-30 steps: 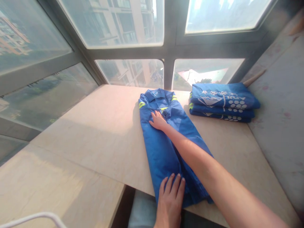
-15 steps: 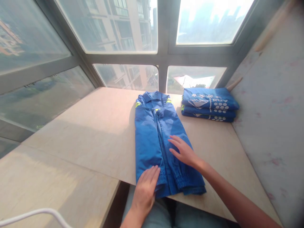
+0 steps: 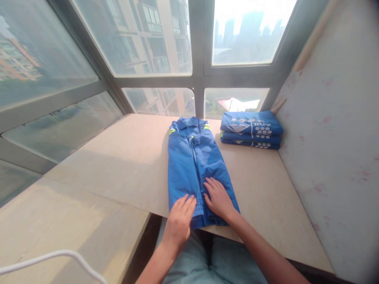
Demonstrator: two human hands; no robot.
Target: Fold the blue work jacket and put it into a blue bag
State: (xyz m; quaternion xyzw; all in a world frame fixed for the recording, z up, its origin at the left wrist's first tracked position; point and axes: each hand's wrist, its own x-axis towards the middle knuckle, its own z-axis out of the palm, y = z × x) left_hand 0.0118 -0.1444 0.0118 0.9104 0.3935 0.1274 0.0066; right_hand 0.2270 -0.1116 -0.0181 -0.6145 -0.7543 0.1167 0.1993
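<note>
A blue jacket (image 3: pixel 185 165) with yellow-green stripes at the shoulders lies on the table, its collar toward the window and its sides folded in lengthwise. Near its lower left edge, my left hand (image 3: pixel 179 217) rests on the cloth beside an elastic cuff, fingers stretched out. My right hand (image 3: pixel 217 197) lies spread on the lower right part of the jacket, its fingertips close to the middle seam. Neither hand grips anything.
Several folded blue garments with white printing form a stack (image 3: pixel 251 130) at the back right, beside the patterned wall (image 3: pixel 331 157). A pale wooden table (image 3: pixel 133 157) runs up to the windows. A white cable (image 3: pixel 59 254) crosses the lower left.
My right hand has come down toward me on the jacket and now lies nearer my left hand. The left hand stays at the lower left edge. The view has shifted slightly.
</note>
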